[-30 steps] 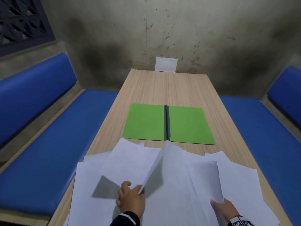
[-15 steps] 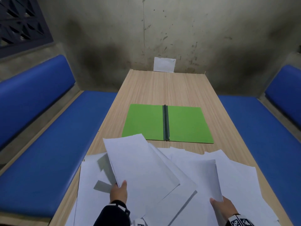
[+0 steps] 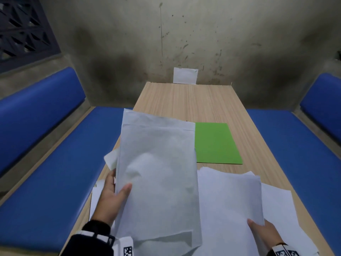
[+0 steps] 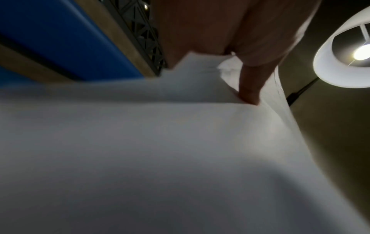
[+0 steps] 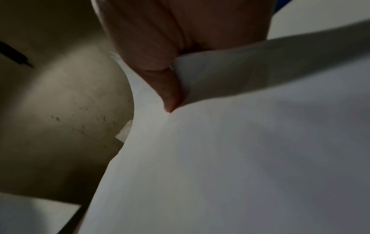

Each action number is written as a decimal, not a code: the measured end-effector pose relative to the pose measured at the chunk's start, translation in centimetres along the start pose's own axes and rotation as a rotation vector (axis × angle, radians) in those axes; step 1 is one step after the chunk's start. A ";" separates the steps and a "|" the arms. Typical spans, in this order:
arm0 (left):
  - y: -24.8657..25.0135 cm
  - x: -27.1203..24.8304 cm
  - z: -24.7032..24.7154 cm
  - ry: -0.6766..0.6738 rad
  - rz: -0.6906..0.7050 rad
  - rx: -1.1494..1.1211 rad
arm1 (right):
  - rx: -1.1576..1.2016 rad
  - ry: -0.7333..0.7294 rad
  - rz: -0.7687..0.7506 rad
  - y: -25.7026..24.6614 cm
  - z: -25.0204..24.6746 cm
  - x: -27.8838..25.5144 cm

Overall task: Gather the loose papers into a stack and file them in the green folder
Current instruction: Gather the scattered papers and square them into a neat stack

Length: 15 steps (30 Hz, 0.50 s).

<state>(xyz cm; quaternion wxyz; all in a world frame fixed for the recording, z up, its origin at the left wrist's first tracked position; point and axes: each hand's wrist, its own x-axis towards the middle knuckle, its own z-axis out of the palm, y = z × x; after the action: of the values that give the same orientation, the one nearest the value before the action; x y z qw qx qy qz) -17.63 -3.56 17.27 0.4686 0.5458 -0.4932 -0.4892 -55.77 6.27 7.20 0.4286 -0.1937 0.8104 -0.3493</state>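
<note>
The left hand (image 3: 112, 196) grips a bundle of thin white sheets (image 3: 156, 182) by its left edge, thumb pressed flat on the top face and fingers behind. The bundle is lifted off the table and tilted up toward the head camera; its surface is matte and faintly rippled, with a soft buckle near the middle, and a second sheet's top edge shows as a narrow band above the front one. A small crumpled corner sticks out at the left. In the left wrist view the thumb (image 4: 250, 88) digs into the paper, making a shallow crease.

The right hand (image 3: 265, 235) pinches the near corner of another flat sheet (image 3: 228, 200) that lies on the loose papers (image 3: 287, 215) spread across the near end of the table; the right wrist view shows the thumb (image 5: 170, 95) on top of that corner and paper curling under it.

The green folder (image 3: 215, 143) lies open and flat on the pale wood-grain table (image 3: 188, 100), beyond the papers; its left half is hidden behind the raised bundle. Smooth blue padded benches (image 3: 55, 163) run along both sides, and a small white card (image 3: 185, 75) leans on the stained concrete wall (image 3: 184, 34).
</note>
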 end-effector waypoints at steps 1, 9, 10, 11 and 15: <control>0.2 0.5 -0.7 -0.048 0.038 -0.036 | 0.023 0.024 -0.009 -0.4 -0.3 0.0; 2.5 1.9 0.1 -0.303 0.029 -0.284 | 0.196 -0.019 -0.114 -2.7 0.6 -0.1; 2.0 2.1 0.5 -0.322 -0.002 -0.255 | 0.220 -0.060 -0.121 -2.8 1.1 -0.4; 1.3 2.3 0.9 -0.333 -0.052 -0.228 | 0.237 -0.114 -0.139 -3.2 1.6 -0.8; -1.6 2.5 2.8 -0.306 -0.266 -0.213 | 0.237 -0.277 -0.165 -4.3 3.5 -1.7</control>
<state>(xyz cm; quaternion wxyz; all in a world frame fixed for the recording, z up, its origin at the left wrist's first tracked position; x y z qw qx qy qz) -20.20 -6.00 15.24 0.3748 0.4730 -0.4279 -0.6729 -51.87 3.02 9.96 0.5258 -0.2538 0.6782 -0.4463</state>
